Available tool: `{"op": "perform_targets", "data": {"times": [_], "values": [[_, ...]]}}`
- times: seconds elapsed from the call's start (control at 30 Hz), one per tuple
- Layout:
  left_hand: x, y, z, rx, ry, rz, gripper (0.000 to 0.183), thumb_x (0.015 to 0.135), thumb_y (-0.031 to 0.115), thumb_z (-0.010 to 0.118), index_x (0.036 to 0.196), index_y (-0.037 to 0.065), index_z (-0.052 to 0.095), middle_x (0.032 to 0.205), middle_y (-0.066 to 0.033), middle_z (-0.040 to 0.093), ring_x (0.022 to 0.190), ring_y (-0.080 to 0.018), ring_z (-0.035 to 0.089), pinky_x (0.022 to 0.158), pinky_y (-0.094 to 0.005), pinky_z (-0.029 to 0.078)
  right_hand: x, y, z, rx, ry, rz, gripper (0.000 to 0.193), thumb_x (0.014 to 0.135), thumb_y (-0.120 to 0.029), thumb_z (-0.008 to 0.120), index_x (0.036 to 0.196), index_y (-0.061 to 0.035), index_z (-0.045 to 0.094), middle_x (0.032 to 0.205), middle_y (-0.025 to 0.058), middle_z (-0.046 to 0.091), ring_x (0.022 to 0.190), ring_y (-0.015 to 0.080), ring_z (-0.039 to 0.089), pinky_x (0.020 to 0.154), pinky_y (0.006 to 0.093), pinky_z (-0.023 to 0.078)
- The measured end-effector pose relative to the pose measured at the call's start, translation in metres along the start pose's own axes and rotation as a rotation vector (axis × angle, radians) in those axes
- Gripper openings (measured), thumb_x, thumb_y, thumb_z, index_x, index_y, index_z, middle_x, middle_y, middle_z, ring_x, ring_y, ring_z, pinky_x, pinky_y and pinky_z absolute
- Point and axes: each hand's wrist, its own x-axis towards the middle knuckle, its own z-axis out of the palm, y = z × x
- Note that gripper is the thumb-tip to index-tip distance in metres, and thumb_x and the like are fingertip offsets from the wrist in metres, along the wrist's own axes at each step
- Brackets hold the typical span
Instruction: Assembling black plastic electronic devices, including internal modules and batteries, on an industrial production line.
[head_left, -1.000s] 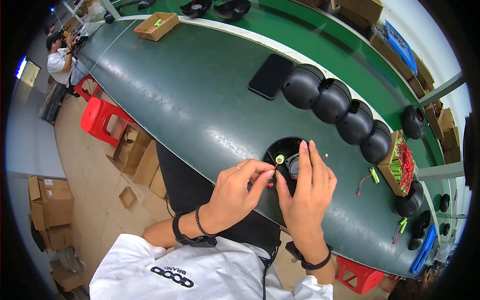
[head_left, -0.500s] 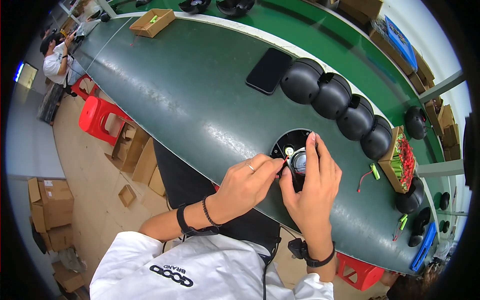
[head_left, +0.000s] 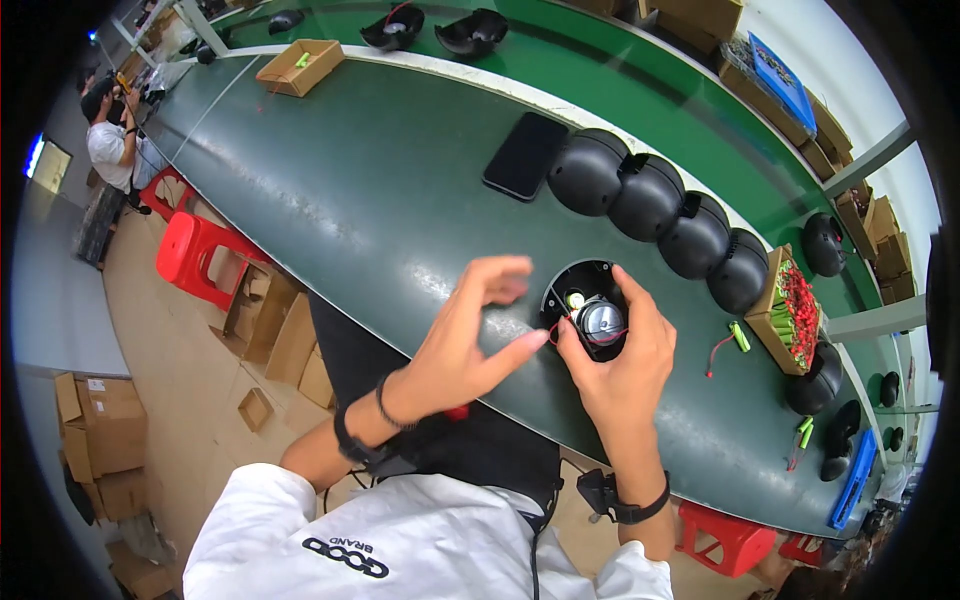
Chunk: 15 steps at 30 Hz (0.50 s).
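On the green table in front of me is a round black shell (head_left: 588, 274), its hollow side up. Inside sit a round speaker (head_left: 602, 321) with a silver-grey face and a small cylindrical cell (head_left: 575, 299). A thin red wire (head_left: 556, 327) loops out over the shell's near left side. My right hand (head_left: 632, 362) grips the shell from the right, fingers along the far edge and thumb on the near edge. Just left of the shell, my left hand (head_left: 462, 335) has its fingers apart and partly blurred. Its thumb tip is close to the red wire; whether they touch I cannot tell.
Several black domes (head_left: 585, 172) line the far side beside a dark phone (head_left: 525, 156). A cardboard box (head_left: 762, 326) of green cells stands right, near a loose green cell (head_left: 740, 337) and a blue tool-like object (head_left: 852, 488). Red stools (head_left: 190, 255) and a co-worker (head_left: 110, 148) are left.
My left hand has drawn back left from the shell and its fingers have spread. The red wire now shows looped at the shell's edge. My right hand keeps its hold.
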Motion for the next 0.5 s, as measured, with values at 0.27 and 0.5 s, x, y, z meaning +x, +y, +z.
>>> {"op": "perform_targets", "data": {"times": [0.27,0.5], "values": [[0.049,-0.027,0.019,-0.838,-0.463,-0.198,0.082,0.102,0.007,0.072,0.17,0.003,0.027,0.166,-0.0147,0.039,0.155,-0.0225,0.039,0.127,-0.0389,0.033,-0.002,0.015,-0.027,0.475,-0.117,0.086,0.072,0.08,-0.018,0.089,0.143,-0.0015,0.058,0.143,0.0223,0.061,0.127,0.0415,0.065,0.112,0.048,0.048],[0.038,-0.012,0.001,-0.495,-0.115,-0.072,0.085,0.091,-0.002,0.079,0.165,-0.001,0.037,0.162,-0.0128,0.045,0.152,-0.0226,0.043,0.127,-0.0371,0.033,-0.012,0.021,-0.047,0.051,-0.247,-0.169,0.024,0.088,-0.009,0.082,0.112,-0.0066,0.078,0.123,0.0089,0.071,0.102,0.0294,0.066,0.088,0.0419,0.05]]}}
